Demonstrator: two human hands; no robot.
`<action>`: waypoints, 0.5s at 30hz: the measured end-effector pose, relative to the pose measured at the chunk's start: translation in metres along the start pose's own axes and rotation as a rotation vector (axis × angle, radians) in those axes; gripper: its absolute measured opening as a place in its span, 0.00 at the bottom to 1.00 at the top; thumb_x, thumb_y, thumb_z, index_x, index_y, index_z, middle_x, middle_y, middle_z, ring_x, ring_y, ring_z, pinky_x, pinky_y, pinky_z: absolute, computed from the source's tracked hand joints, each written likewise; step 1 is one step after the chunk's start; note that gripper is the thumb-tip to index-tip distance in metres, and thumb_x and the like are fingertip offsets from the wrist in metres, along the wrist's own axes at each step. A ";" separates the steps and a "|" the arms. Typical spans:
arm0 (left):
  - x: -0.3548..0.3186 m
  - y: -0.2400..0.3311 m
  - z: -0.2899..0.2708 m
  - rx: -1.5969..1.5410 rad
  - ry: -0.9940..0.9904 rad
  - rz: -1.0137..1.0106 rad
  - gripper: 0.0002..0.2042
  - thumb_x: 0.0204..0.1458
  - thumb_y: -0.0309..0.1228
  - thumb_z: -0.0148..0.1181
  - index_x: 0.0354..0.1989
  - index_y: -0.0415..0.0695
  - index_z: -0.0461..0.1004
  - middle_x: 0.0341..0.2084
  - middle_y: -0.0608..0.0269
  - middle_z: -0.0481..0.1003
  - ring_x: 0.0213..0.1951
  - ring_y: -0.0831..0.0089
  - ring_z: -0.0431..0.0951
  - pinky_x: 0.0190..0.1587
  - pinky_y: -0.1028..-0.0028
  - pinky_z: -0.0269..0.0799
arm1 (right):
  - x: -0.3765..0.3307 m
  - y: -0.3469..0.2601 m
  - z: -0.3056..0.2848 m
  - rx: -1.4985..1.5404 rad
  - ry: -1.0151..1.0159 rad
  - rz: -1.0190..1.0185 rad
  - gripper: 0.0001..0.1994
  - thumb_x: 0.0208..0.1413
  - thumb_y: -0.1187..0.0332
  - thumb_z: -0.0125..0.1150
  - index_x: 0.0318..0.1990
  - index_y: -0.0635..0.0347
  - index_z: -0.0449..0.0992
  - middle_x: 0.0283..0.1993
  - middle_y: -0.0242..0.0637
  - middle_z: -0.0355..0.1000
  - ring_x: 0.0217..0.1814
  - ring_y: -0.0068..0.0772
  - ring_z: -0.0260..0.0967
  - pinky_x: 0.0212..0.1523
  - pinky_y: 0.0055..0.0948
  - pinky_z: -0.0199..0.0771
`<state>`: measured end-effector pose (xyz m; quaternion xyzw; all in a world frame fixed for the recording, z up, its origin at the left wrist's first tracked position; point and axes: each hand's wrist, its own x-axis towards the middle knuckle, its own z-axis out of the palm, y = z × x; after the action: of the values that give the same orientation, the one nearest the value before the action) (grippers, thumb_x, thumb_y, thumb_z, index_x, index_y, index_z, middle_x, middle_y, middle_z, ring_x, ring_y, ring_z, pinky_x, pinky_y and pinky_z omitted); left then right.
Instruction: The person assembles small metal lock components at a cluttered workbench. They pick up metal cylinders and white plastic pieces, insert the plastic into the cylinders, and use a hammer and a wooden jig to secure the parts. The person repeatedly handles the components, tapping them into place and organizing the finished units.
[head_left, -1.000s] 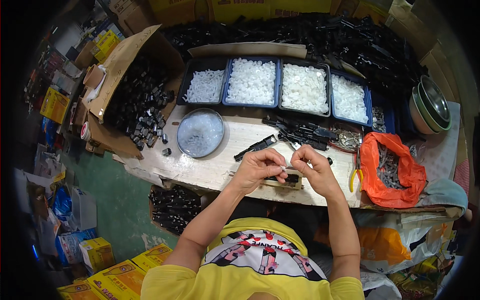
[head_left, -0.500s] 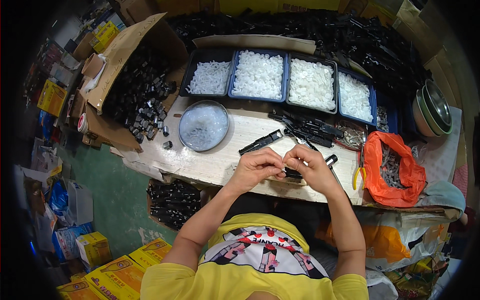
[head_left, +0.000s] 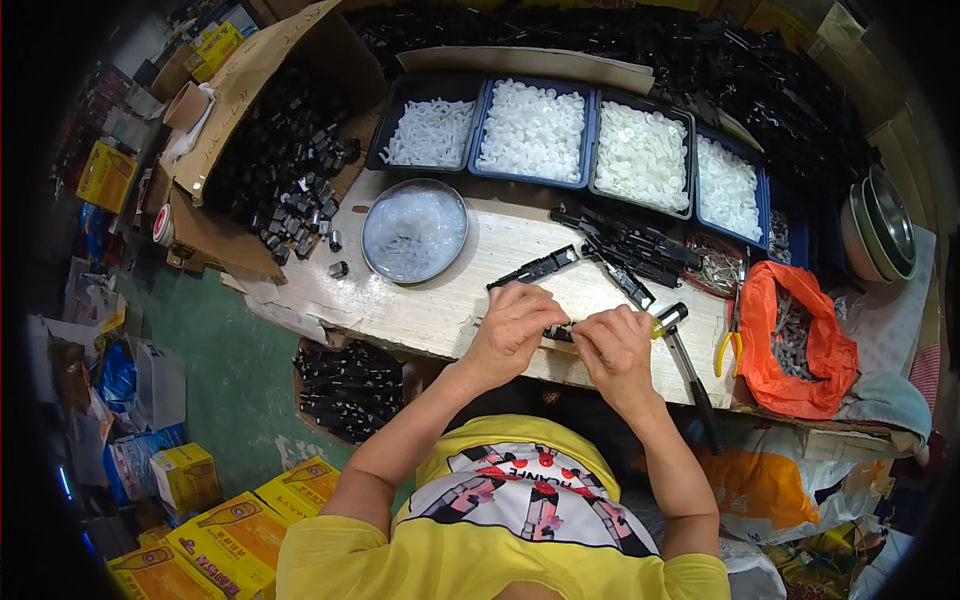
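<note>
Both bare hands work close together at the front edge of the bench (head_left: 505,235). Left hand (head_left: 512,330) comes in from the left, fingers bunched and bent, tips at a small black part (head_left: 560,333). Right hand (head_left: 618,355) meets it from the other side, fingers curled, thumb side low. The fingertips almost meet over the part. Neither hand is spread; whether either really pinches the part or just presses on it, can't tell, since the knuckles cover the contact. Any tiny piece between the tips is hidden too.

The black part lies between the hands, near the bench edge. Just beyond: a black slotted strip (head_left: 535,267), a second strip (head_left: 628,285) and a heap of black assemblies (head_left: 645,250). Mallet (head_left: 694,387) with a yellow face is beside the right hand, its grip sticking out past the bench edge. Yellow-handled pliers (head_left: 733,335) and a red-orange bag (head_left: 760,340) of grey pieces are farther right. Round dish (head_left: 440,271) of small whitish pieces is left of the strips, trays (head_left: 530,181) of white parts behind.

Risks, my judgement: fingertips slipping on something this small could flick a piece off the front edge. Uneven pressure from the two sides could tilt or shift the black part. A bump from the right forearm against the overhanging grip could knock the mallet down. Knuckles blocking the view could hide a badly seated piece.
</note>
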<state>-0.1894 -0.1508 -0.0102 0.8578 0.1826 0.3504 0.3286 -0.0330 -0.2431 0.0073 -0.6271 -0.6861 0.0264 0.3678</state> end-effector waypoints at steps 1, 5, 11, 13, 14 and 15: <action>-0.001 0.002 -0.001 0.043 -0.017 -0.024 0.11 0.38 0.21 0.60 0.33 0.42 0.75 0.35 0.63 0.73 0.41 0.64 0.69 0.44 0.68 0.60 | -0.002 0.002 0.003 -0.021 -0.017 -0.011 0.06 0.39 0.74 0.62 0.28 0.55 0.74 0.27 0.28 0.66 0.31 0.29 0.60 0.35 0.30 0.51; -0.009 0.000 0.006 0.068 -0.075 -0.133 0.13 0.36 0.26 0.63 0.34 0.44 0.75 0.37 0.66 0.71 0.45 0.66 0.65 0.45 0.68 0.54 | -0.005 0.003 0.010 -0.076 -0.092 -0.009 0.05 0.41 0.73 0.61 0.28 0.54 0.74 0.27 0.28 0.64 0.33 0.30 0.59 0.36 0.33 0.51; -0.003 0.002 0.006 0.091 -0.147 -0.181 0.14 0.35 0.27 0.64 0.35 0.45 0.74 0.36 0.66 0.69 0.44 0.66 0.63 0.46 0.67 0.52 | -0.005 0.004 0.002 -0.008 -0.160 0.062 0.06 0.41 0.74 0.60 0.30 0.54 0.75 0.28 0.30 0.63 0.34 0.32 0.58 0.37 0.34 0.50; 0.001 0.003 0.006 0.100 -0.174 -0.195 0.13 0.35 0.27 0.64 0.34 0.45 0.74 0.35 0.66 0.68 0.43 0.66 0.62 0.45 0.66 0.52 | -0.005 0.004 0.000 -0.009 -0.177 0.063 0.06 0.41 0.74 0.60 0.30 0.54 0.75 0.28 0.30 0.63 0.34 0.32 0.58 0.37 0.34 0.50; 0.004 0.005 0.006 0.104 -0.189 -0.200 0.13 0.35 0.28 0.64 0.33 0.45 0.74 0.35 0.66 0.68 0.43 0.66 0.62 0.45 0.66 0.51 | -0.005 0.004 -0.001 -0.010 -0.190 0.061 0.07 0.41 0.74 0.60 0.31 0.54 0.75 0.28 0.30 0.63 0.34 0.32 0.58 0.37 0.34 0.49; 0.006 0.007 0.005 0.133 -0.215 -0.193 0.12 0.35 0.28 0.64 0.33 0.45 0.74 0.34 0.66 0.68 0.42 0.66 0.62 0.45 0.66 0.51 | -0.005 0.005 -0.003 -0.011 -0.202 0.061 0.07 0.41 0.74 0.60 0.31 0.54 0.75 0.28 0.30 0.63 0.34 0.32 0.58 0.37 0.34 0.49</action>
<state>-0.1815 -0.1548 -0.0054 0.8887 0.2507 0.2104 0.3211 -0.0275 -0.2481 0.0043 -0.6439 -0.7005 0.0966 0.2922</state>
